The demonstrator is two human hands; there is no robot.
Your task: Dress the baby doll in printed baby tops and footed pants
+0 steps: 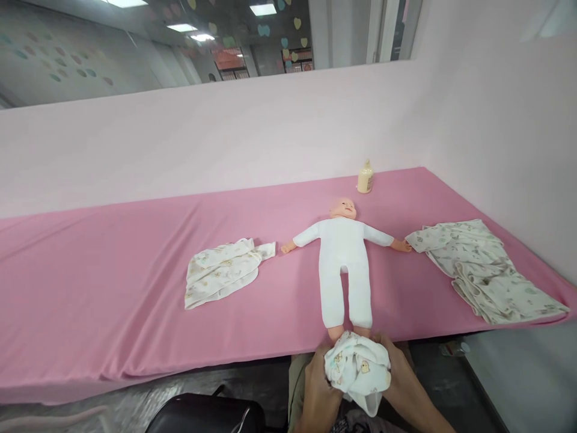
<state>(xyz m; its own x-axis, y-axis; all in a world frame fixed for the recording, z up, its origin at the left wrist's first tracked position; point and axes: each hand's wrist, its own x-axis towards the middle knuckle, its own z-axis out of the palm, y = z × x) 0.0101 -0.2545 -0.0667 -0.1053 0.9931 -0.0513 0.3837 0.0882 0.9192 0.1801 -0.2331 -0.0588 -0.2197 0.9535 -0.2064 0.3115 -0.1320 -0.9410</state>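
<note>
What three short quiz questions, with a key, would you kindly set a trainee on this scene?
1. True or false: the bottle stands beyond the doll, nearer the wall.
2. Choose one: the left hand and right hand both hold
A) a blue towel
B) a bunched printed cloth
C) a pair of scissors
3. Fill in the missing colour: the doll lies on a ____ sheet.

Key: 1 true; 2 B; 3 pink.
</note>
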